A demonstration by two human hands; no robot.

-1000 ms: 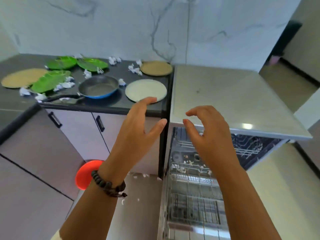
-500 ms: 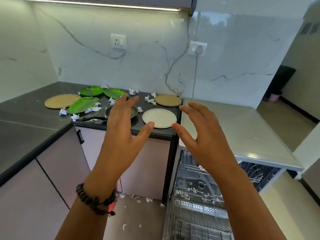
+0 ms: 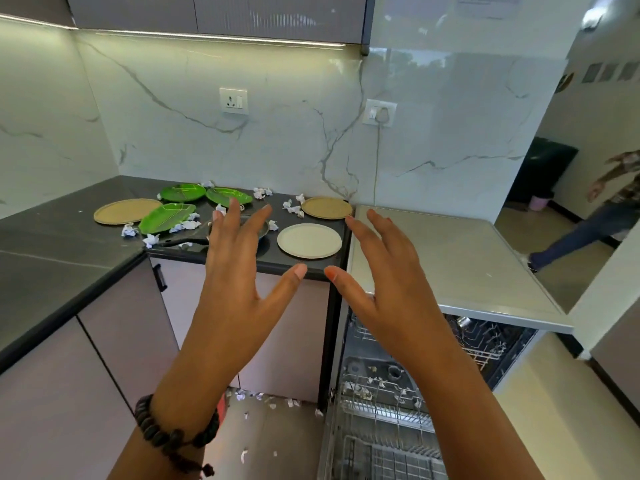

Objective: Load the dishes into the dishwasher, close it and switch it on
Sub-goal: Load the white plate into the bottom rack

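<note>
My left hand [image 3: 239,271] and my right hand [image 3: 384,282] are raised side by side in front of the dark counter [image 3: 69,244], fingers spread, holding nothing. Behind them on the counter lie a white round plate [image 3: 309,240], a tan round plate [image 3: 326,207], a larger tan plate [image 3: 126,211] and three green leaf-shaped plates [image 3: 167,217]. A dark frying pan [image 3: 187,242] is partly hidden by my left hand. Below my right hand the dishwasher [image 3: 485,344] stands open with its wire racks [image 3: 381,410] pulled out.
Crumpled paper bits [image 3: 292,208] are scattered on the counter, on the floor [image 3: 270,403] and in the rack. The dishwasher's pale top [image 3: 450,258] adjoins the counter. A person [image 3: 595,220] walks in the doorway at the right. Wall sockets [image 3: 234,100] sit above the counter.
The view has tilted upward, so the wall and upper cabinets show now. Both hands rose and spread flatter in front of the counter. A person has come into view at the right.
</note>
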